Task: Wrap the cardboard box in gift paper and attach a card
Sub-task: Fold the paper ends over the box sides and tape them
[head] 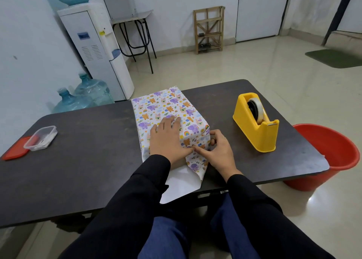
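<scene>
A person sits at a dark table [88, 160], seen from above, with black sleeves and blue trousers at the bottom of the frame. In the centre of the frame, on the middle of the table, stands a box [166, 105] covered in gift paper [193, 166]. The paper is white, printed with purple elephants, orange bears, rainbows, stars and small green leaves. It lies smooth over the top of the box, while the end nearest the person is unfinished. There a loose flap shows its plain white underside and hangs over the table's near edge. The left hand [166, 139] lies flat on top of the box, fingers straight, pressing the paper down. The right hand [217, 152] is at the box's near right corner with its fingers curled, pinching a fold of the paper, and its forefinger reaches across to the left thumb. At centre right, apart from the box, sits a yellow tape dispenser [256, 125]. A red bucket [333, 154] stands on the floor at the right edge. At the left edge a clear plastic tub [41, 138] rests beside its red lid [15, 149].
</scene>
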